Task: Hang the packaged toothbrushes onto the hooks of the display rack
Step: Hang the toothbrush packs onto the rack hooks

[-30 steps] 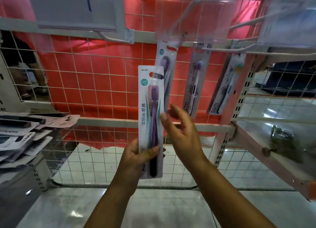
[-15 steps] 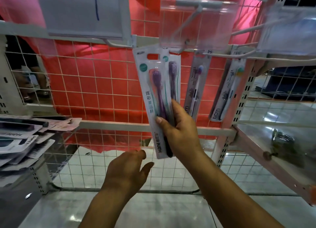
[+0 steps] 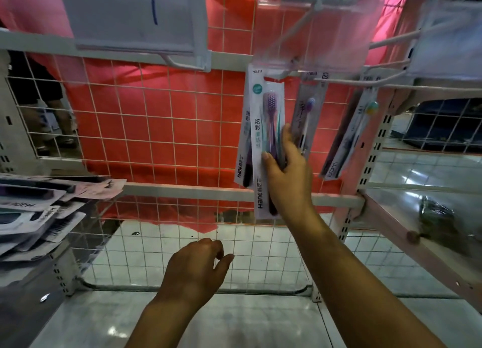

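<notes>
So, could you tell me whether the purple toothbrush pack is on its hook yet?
Cannot tell: the purple toothbrush pack reaches the hook, its hole hidden.

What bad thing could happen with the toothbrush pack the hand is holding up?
1. The right hand grips only the lower half of the purple toothbrush pack; whether its top hole is on the hook is hidden by the clear label holder, so letting go might drop it.
2. Another pack hangs right behind; pushing could knock it loose.
3. The left hand hangs low and empty, so it may not catch a fall.
</notes>
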Tool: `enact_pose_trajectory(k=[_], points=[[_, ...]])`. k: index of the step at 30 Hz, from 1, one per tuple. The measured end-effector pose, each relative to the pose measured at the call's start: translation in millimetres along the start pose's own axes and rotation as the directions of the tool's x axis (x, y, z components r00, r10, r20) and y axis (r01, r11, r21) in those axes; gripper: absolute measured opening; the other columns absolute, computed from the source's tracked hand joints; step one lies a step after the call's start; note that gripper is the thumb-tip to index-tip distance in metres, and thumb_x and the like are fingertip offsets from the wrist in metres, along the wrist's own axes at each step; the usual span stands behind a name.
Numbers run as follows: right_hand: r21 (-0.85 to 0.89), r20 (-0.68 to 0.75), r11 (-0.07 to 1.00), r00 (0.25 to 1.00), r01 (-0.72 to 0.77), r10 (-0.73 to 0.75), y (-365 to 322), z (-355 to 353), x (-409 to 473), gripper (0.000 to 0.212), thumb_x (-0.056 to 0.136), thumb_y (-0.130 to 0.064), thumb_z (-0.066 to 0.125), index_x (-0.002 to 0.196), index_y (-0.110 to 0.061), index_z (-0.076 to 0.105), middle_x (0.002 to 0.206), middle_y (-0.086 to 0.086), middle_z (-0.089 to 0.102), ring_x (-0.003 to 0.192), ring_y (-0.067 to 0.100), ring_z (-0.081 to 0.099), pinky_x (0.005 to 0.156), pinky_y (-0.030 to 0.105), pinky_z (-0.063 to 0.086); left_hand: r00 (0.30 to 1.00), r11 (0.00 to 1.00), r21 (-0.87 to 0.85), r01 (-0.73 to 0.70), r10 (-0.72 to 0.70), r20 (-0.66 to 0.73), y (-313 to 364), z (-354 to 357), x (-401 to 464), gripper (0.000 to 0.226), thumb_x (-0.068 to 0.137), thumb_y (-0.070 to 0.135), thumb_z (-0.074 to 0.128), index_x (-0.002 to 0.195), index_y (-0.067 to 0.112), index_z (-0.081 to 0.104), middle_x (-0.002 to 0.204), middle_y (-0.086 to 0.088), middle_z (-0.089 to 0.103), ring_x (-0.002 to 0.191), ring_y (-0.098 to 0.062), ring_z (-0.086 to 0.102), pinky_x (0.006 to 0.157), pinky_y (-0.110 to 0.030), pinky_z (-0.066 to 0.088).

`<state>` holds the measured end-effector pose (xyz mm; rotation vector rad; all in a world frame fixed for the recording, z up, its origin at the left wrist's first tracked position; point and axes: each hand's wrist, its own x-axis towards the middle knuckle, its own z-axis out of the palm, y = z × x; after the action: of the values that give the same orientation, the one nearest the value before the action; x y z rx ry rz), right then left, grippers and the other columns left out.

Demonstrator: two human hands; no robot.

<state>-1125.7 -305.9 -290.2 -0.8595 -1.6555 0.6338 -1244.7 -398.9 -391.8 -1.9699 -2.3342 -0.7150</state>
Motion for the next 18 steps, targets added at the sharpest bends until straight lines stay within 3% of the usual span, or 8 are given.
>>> enact_pose_trajectory(k=[2, 3, 8, 11, 13, 15, 18], points=[[0.029, 0.004, 0.998, 0.998, -0.062, 0.062, -3.3, 3.3, 10.1, 0.062, 0.094, -0.011, 0.052, 0.147, -0.022, 0.021, 0.103, -0.021, 0.044, 0.073, -0.01, 0.053, 0.075, 0.003, 0.045, 1.0, 1.0, 0.004, -0.011, 0.011, 0.025, 1.4, -1.4, -1.9, 0.03, 0.093, 0.052, 0.039, 0.103, 0.032, 0.059, 0.108, 0.017, 0.06, 0.096, -0.003, 0.055, 0.071, -0.014, 0.032], [0.031, 0.004, 0.996, 0.997, -0.083, 0.083, -5.3, 5.4, 12.8, 0.062, 0.094, -0.011, 0.052, 0.147, -0.022, 0.021, 0.103, -0.021, 0.043, 0.072, -0.01, 0.051, 0.077, 0.003, 0.044, 0.999, 1.0, 0.003, -0.017, 0.017, 0.035, 2.7, -2.6, -3.1, 0.03, 0.093, 0.052, 0.039, 0.102, 0.032, 0.059, 0.108, 0.017, 0.06, 0.096, -0.002, 0.054, 0.07, -0.014, 0.032], [0.063, 0.009, 0.989, 0.991, -0.137, 0.137, -7.4, 12.4, 7.1, 0.062, 0.096, -0.016, 0.048, 0.148, -0.028, 0.016, 0.116, -0.014, 0.043, 0.099, 0.004, 0.051, 0.092, 0.024, 0.046, 0.998, 0.999, -0.01, -0.037, 0.037, 0.05, 5.3, -11.1, -8.1, 0.031, 0.093, 0.053, 0.039, 0.106, 0.032, 0.058, 0.11, 0.017, 0.059, 0.099, -0.003, 0.053, 0.074, -0.016, 0.035], [-0.022, 0.025, 0.987, 0.987, -0.159, 0.16, -5.6, 12.3, -4.7, 0.056, 0.095, -0.023, 0.05, 0.145, -0.024, 0.026, 0.125, 0.001, 0.051, 0.108, 0.018, 0.056, 0.093, 0.043, 0.051, 0.999, 0.999, -0.015, -0.032, 0.033, 0.043, 1.9, -18.9, -9.9, 0.033, 0.093, 0.053, 0.038, 0.114, 0.032, 0.055, 0.117, 0.016, 0.058, 0.105, -0.005, 0.052, 0.084, -0.018, 0.041], [-0.102, 0.085, 0.971, 0.97, -0.217, 0.226, -2.2, 10.7, -16.6, 0.057, 0.093, -0.025, 0.053, 0.144, -0.018, 0.029, 0.136, 0.008, 0.045, 0.122, 0.026, 0.049, 0.099, 0.048, 0.045, 0.999, 1.0, 0.007, -0.031, 0.03, 0.041, 1.6, -24.8, -12.6, 0.036, 0.093, 0.053, 0.037, 0.119, 0.033, 0.052, 0.12, 0.015, 0.056, 0.108, -0.006, 0.051, 0.087, -0.021, 0.042], [-0.199, 0.141, 0.942, 0.943, -0.271, 0.302, -0.1, 6.2, -30.8, 0.059, 0.093, -0.025, 0.054, 0.145, -0.014, 0.029, 0.147, 0.007, 0.034, 0.135, 0.026, 0.035, 0.109, 0.038, 0.033, 0.999, 1.0, 0.016, -0.014, 0.014, 0.042, 4.2, -32.1, -15.2, 0.037, 0.093, 0.053, 0.038, 0.121, 0.033, 0.051, 0.121, 0.012, 0.056, 0.109, -0.008, 0.052, 0.088, -0.023, 0.042], [-0.209, 0.206, 0.945, 0.933, -0.253, 0.295, -8.3, -0.9, -46.9, 0.041, 0.094, -0.018, 0.053, 0.134, -0.014, 0.044, 0.131, 0.002, 0.049, 0.123, 0.021, 0.046, 0.089, 0.02, 0.036, 1.0, 1.0, 0.025, -0.008, 0.008, 0.005, 15.9, -47.1, -14.6, 0.036, 0.093, 0.052, 0.041, 0.12, 0.032, 0.053, 0.119, 0.009, 0.059, 0.108, -0.011, 0.054, 0.086, -0.025, 0.043]])
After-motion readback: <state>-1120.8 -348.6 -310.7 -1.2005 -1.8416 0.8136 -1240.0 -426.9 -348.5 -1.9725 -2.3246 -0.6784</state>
